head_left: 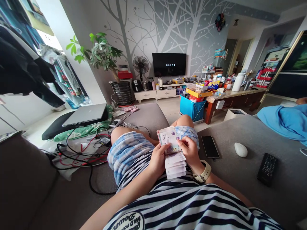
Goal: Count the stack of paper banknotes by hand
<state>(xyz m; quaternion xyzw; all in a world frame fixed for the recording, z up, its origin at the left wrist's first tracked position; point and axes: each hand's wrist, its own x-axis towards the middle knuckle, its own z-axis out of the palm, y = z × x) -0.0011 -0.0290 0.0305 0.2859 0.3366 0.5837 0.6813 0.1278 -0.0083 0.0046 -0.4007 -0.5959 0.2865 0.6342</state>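
A stack of banknotes is held above my lap, with a "5" printed on the top note. My left hand is closed round the stack's left side, the thumb lying on its face. At the right edge my right hand pinches the notes between thumb and fingers; a pale watch strap circles that wrist. Several more banknotes fan downward below the stack, overlapping like steps towards my striped shirt. My fingers behind the notes are hidden.
On the sofa to my right lie a phone, a white mouse and a black remote control. Tangled cables and a laptop are at my left. Ahead stand a blue bin and a cluttered table.
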